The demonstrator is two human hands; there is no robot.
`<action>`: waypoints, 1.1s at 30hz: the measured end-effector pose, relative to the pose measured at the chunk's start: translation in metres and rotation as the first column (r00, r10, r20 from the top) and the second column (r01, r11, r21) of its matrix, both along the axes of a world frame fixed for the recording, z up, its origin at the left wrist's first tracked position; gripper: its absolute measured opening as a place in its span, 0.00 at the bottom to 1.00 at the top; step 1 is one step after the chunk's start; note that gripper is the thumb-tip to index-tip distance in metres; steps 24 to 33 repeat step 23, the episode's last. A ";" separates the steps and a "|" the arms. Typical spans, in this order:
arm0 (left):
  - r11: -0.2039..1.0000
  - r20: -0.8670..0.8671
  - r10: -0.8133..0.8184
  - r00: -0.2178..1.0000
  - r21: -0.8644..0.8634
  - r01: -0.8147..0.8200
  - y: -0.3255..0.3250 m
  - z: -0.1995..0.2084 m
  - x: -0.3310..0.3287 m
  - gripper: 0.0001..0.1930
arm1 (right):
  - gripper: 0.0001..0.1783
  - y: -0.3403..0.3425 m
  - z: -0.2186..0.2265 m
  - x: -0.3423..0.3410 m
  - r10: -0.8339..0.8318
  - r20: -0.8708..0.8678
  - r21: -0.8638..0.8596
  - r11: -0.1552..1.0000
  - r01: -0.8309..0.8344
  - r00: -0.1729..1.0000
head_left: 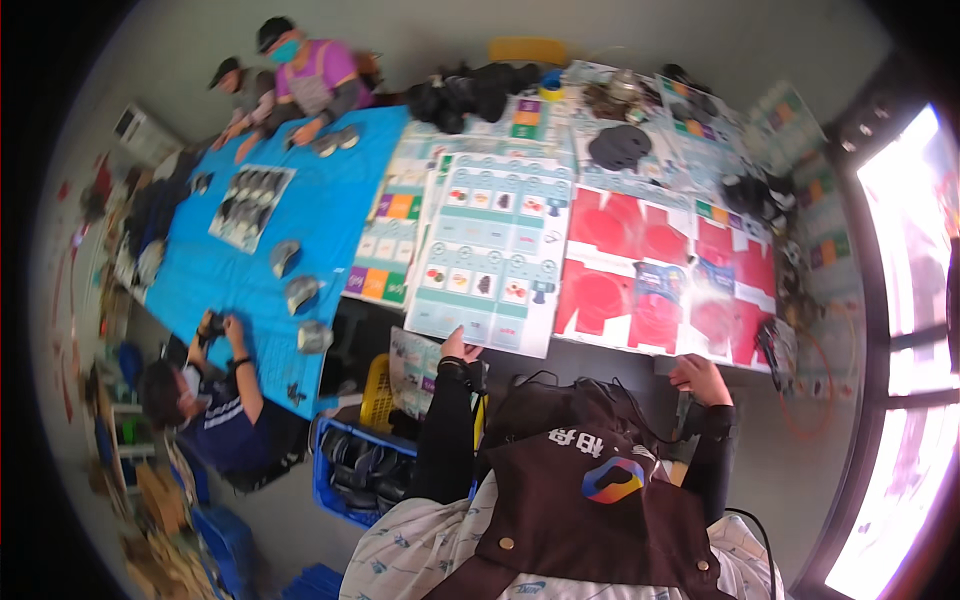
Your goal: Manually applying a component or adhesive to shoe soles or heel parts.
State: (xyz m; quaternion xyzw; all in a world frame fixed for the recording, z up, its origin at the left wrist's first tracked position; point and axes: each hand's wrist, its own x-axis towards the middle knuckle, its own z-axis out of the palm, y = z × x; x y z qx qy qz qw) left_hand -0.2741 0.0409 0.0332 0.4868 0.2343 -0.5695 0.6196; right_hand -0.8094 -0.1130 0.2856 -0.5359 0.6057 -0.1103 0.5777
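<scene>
The left hand reaches forward in a black sleeve and rests on the near edge of a large white printed sheet; whether the fingers pinch that edge or just lie on it is too small to tell. The sheet spreads away from the hand, overlapping more sheets of the same kind beyond it and to its left. It looks like thin card or laminated paper — light, flexible, likely to sag or buckle if lifted by one corner, and probably slick on its face. The near edge, right under this hand, overhangs the table slightly, so that is the natural place to take hold, ideally with a second grip further along.

To the right of the left hand, red die-cut card blanks lie flat side by side, touching the white sheet's right edge. The right hand sits at their near edge, fingers curled loosely over the table rim; it seems to hold nothing, though the glare there makes that uncertain. The blanks look stiff yet light, with flaps that could catch on neighbours when slid.

Open room is scarce — the tabletop ahead of both hands is papered over, with dark bundles at the far side. Below the left hand stand a yellow crate and a blue bin of dark items. Far left, other people work at a blue-covered table, well apart.
</scene>
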 end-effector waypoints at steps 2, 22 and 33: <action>0.997 0.156 0.073 0.985 0.018 -0.077 -0.014 0.014 -0.010 0.18 | 0.18 0.009 0.017 -0.026 -0.124 -0.019 -0.031 0.992 0.124 0.992; 0.371 0.381 -0.886 0.265 0.924 -0.089 -0.048 0.034 0.048 0.45 | 0.16 0.058 0.024 -0.087 -0.414 -0.136 -0.018 0.909 0.416 0.900; 0.415 0.431 -0.839 0.332 0.902 -0.122 -0.047 0.036 0.066 0.51 | 0.15 0.053 0.013 -0.073 -0.295 -0.081 -0.004 0.955 0.296 0.952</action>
